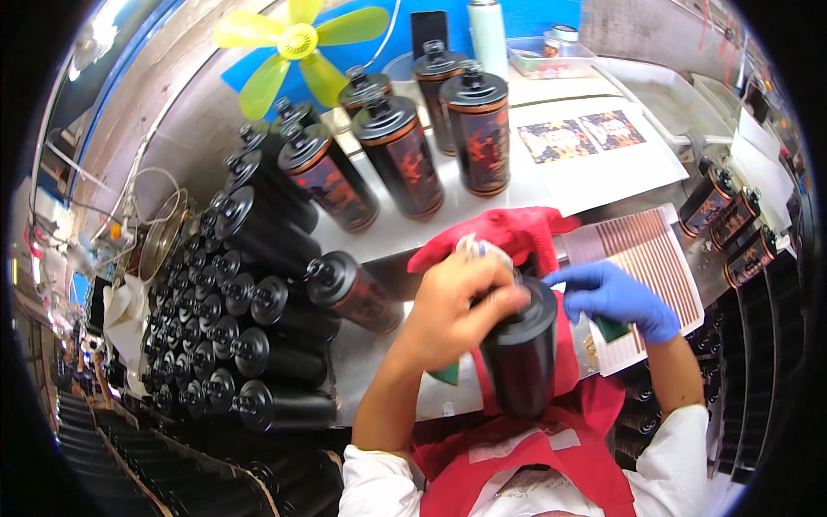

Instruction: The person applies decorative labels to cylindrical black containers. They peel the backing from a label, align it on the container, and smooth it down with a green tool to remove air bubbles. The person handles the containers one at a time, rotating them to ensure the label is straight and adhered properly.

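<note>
A plain black bottle (522, 366) stands tilted before me at the table's front edge, over a red cloth. My bare left hand (461, 306) is closed over its top, its fingers slightly blurred; they hide the bottle's neck. My right hand (616, 297), in a blue glove, has its fingers bent beside the bottle's shoulder. From under that palm sticks a flat green piece (612, 328), partly hidden. Another green corner (445, 374) shows below my left hand. Behind both hands lies a bunched red cloth (495, 233).
Labelled bottles (478, 133) stand across the table, and many plain black bottles (267, 297) lie stacked at left. A striped label sheet (633, 267) lies at right. Farther right stand labelled bottles (732, 220). At the back are a yellow fan (297, 40) and clear plastic tray (551, 62).
</note>
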{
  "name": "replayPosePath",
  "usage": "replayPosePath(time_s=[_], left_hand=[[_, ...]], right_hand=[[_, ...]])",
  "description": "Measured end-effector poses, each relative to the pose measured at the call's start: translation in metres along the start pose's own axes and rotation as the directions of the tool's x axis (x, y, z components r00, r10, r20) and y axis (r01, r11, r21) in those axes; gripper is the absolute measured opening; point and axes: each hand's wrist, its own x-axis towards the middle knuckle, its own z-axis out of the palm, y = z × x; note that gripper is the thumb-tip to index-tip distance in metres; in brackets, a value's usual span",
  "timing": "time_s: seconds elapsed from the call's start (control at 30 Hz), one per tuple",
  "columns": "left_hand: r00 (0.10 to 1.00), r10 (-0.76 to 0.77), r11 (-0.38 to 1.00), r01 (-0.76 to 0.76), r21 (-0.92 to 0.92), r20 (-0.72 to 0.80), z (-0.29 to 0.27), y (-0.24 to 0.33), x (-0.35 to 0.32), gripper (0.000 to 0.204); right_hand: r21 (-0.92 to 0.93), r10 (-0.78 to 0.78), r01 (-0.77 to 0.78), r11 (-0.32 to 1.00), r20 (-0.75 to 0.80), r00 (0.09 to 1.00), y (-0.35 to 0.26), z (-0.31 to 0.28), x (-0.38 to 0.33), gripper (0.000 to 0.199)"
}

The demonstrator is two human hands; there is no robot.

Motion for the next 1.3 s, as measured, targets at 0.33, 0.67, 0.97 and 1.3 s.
replayPosePath(time_s=[0.33,0.67,0.97,1.3], left_hand=[[0.914,-0.366,0.902,0.302,-0.308,-0.177,0.11,-0.047,-0.066,0.097],[0.829,-0.559,0.571,0.374,-0.731,-0.013,0.107,-0.064,-0.048,0.089],[0.832,-0.537,0.678,0.324,-0.659,-0.143,0.111,-0.049,-0.049,0.106],[0.806,-0.56,0.699,0.334,-0.633,-0.193,0.115,-0.054,-0.045,0.095]], right_hand=[[-0.035,0.03,-0.037,0.999,-0.165,0.986,0.088,0.023,-0.002,0.07],[0.111,0.126,-0.107,0.988,-0.184,0.975,0.091,0.03,-0.015,0.059],[0.181,0.211,-0.109,0.977,-0.813,0.543,0.135,-0.012,-0.123,0.037],[0.169,0.175,-0.056,0.984,-0.865,0.47,0.142,-0.018,-0.114,0.029]])
